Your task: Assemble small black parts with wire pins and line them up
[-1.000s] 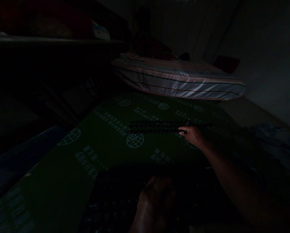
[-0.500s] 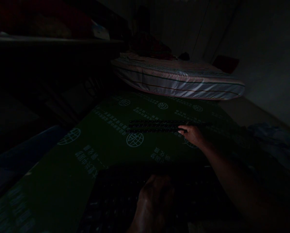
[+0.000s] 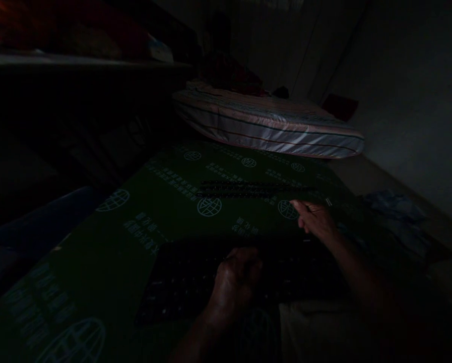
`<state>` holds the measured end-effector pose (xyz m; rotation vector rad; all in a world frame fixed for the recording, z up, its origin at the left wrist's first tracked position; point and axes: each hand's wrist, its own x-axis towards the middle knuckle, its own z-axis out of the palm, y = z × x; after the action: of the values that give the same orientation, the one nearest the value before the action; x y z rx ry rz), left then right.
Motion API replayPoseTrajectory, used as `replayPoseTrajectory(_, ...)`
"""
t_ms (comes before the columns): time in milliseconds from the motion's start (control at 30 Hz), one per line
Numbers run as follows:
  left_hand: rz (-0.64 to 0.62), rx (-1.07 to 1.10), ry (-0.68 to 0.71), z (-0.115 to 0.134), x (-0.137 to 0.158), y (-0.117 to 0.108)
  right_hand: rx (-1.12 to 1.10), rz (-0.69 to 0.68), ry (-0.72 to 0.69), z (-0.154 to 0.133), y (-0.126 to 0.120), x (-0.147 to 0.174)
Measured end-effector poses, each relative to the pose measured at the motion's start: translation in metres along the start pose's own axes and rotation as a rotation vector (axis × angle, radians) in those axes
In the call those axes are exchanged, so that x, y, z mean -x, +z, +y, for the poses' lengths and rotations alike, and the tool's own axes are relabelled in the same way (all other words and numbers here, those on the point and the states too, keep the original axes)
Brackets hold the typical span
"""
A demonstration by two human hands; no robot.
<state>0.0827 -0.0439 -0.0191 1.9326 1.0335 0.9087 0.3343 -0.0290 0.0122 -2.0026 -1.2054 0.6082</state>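
Note:
The room is very dark. My left hand (image 3: 235,280) rests over a black keyboard (image 3: 173,290), its fingers curled in; whatever they may hold is hidden. My right hand (image 3: 314,218) is above the green board, just beyond the keyboard's right part. Its fingers are bent together with the thumb, and anything between them is too dark to make out. Several thin black strips (image 3: 237,189) with a dotted, glinting pattern lie side by side past the keyboard, apart from both hands.
The green board (image 3: 195,227) carries pale globe prints and lettering. A striped mattress (image 3: 271,126) lies at its far end. A shelf (image 3: 97,61) with dark items runs along the left. Crumpled cloth (image 3: 395,209) is on the right, near the wall (image 3: 410,101).
My right hand has left the black strips, coming back to the right with its fingers drawn in. The left hand stays curled over the keyboard. The whole view has shifted slightly.

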Motion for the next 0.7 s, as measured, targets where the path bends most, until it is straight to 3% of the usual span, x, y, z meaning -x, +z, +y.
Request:
replayPoseTrajectory(133,0.018,0.063,-0.029,-0.005,-0.001,0.005,-0.125,-0.024,0.008,0.001,0.000,0.029)
replayPoseTrajectory(300,0.042,0.126,-0.069,-0.005,-0.003,0.007,-0.318,-0.173,-0.009,-0.008,0.002,0.064)
replayPoseTrajectory(500,0.064,0.174,-0.045,-0.002,-0.004,0.007,-0.332,-0.263,0.015,-0.019,0.011,0.089)
replayPoseTrajectory(700,0.043,0.125,-0.024,-0.003,-0.005,0.007,-0.283,-0.309,0.009,-0.019,0.029,0.091)
